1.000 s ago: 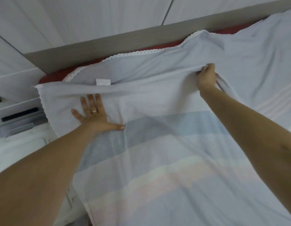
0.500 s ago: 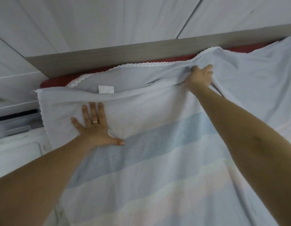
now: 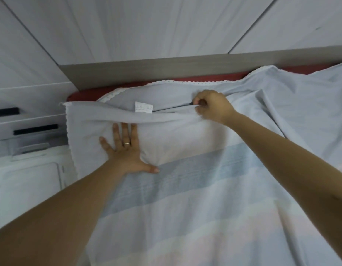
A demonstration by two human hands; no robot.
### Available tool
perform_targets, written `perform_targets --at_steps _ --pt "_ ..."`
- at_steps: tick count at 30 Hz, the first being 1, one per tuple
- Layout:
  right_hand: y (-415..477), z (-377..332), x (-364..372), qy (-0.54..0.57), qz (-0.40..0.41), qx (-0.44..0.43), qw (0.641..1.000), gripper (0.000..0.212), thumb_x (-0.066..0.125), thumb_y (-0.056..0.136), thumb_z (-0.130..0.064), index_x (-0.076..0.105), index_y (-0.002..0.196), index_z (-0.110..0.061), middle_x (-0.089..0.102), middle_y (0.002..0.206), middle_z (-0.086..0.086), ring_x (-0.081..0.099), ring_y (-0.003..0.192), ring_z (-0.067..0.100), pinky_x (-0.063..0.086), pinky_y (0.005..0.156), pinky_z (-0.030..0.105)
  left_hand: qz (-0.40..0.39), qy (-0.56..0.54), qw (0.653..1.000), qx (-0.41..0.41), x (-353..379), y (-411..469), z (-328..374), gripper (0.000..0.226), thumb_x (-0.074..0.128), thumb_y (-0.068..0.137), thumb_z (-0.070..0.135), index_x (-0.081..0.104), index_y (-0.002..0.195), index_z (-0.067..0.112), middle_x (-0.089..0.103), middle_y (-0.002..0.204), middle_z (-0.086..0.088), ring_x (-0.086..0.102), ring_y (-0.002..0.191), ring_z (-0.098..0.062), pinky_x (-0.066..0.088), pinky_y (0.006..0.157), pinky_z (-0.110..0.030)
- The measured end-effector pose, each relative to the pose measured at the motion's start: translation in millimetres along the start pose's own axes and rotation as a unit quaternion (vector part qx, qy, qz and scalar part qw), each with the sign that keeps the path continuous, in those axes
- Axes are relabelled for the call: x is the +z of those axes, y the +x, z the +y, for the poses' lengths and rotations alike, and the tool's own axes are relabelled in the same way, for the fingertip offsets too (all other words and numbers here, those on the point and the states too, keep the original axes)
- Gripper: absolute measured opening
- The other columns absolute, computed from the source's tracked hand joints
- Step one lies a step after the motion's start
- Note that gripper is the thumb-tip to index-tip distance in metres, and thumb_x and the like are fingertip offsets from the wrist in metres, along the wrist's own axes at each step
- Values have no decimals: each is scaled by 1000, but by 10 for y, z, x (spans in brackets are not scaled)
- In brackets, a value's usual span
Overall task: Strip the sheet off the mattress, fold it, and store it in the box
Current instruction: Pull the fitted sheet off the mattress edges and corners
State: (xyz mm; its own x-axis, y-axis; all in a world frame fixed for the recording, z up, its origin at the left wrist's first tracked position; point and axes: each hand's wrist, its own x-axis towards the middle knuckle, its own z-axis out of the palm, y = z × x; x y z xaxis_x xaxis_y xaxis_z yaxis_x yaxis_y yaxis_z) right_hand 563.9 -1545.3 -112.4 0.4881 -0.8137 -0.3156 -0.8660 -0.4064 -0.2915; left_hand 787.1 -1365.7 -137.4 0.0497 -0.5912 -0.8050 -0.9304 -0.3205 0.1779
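A pale sheet (image 3: 195, 198) with blue and pink stripes and a lace-trimmed edge lies spread over the red mattress (image 3: 214, 78), its far part folded back on itself. A white label (image 3: 143, 107) shows on the folded layer. My left hand (image 3: 126, 150) lies flat and open on the sheet near its left end, fingers spread, a ring on one finger. My right hand (image 3: 211, 106) is closed on the folded edge of the sheet, just right of the label. No box is in view.
A grey wooden bed frame rail (image 3: 166, 68) runs along the far side of the mattress below white panelled walls. White drawers with dark handles (image 3: 34, 129) stand at the left, with a white surface (image 3: 26, 181) below them.
My right hand has slid left along the folded edge toward the label, drawing the fold with it. My left hand has stayed pressed flat on the sheet.
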Motion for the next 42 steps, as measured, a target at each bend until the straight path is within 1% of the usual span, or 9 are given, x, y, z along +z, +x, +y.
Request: perform_targets --at_steps 3,6,10,20,25,28,31,37,42 --pt "132 -121 48 74 95 24 992 27 50 90 -9 61 113 -11 51 112 6 53 103 25 43 87 33 4 -6 1000 0 14 18 -9 157 58 40 91 -58 116 18 -66 118 -5 -54 116 -31 -22 95 -69" --pt "412 -308 76 84 63 106 989 34 43 98 -22 51 130 -16 49 130 10 53 111 28 43 91 34 5 -4 1000 -1 27 24 -18 157 58 38 92 -59 115 18 -66 119 -5 -54 117 -32 -23 94 -69" --pt "592 -448 110 55 -2 186 981 37 53 90 -22 48 126 -16 61 117 11 56 109 30 44 85 34 6 -4 1000 -1 14 13 -17 156 58 40 91 -59 112 18 -69 112 -4 -55 114 -32 -22 95 -69" --pt "527 -547 180 7 139 92 986 15 36 96 -15 50 101 -12 51 72 7 46 67 29 28 57 31 5 -7 1000 -1 1 3 -18 156 58 40 91 -63 107 19 -70 111 -5 -59 108 -31 -25 91 -68" --pt "429 -705 359 208 244 75 944 17 36 100 -17 49 97 -7 47 66 -1 44 59 17 31 52 29 14 -9 1000 -2 26 31 -16 156 57 39 92 -63 107 18 -69 114 -6 -57 111 -31 -23 92 -69" --pt "418 -700 483 239 194 32 951 14 38 94 -8 52 94 -6 56 83 3 51 74 17 47 78 39 22 -9 1000 0 50 58 -21 156 57 39 92 -62 109 18 -67 117 -7 -57 113 -32 -24 90 -69" --pt "415 -661 489 227 109 4 968 33 41 88 2 51 118 -6 55 120 6 51 102 17 35 105 53 33 -9 999 -2 83 79 -28 157 57 39 92 -62 109 18 -67 118 -7 -56 114 -32 -23 92 -69" --pt "71 -275 205 31 168 50 984 52 44 70 11 60 116 -9 56 122 9 51 104 30 38 81 36 63 -10 998 7 150 107 -45 156 56 38 93 -60 112 20 -67 119 -5 -56 115 -31 -27 87 -67" --pt "-202 163 179 -48 -19 154 987 42 42 92 -6 43 134 -14 37 135 10 52 109 35 42 81 39 104 -55 993 11 217 137 -44 125 31 60 94 -48 128 25 -58 131 0 -47 128 -27 -25 97 -65"
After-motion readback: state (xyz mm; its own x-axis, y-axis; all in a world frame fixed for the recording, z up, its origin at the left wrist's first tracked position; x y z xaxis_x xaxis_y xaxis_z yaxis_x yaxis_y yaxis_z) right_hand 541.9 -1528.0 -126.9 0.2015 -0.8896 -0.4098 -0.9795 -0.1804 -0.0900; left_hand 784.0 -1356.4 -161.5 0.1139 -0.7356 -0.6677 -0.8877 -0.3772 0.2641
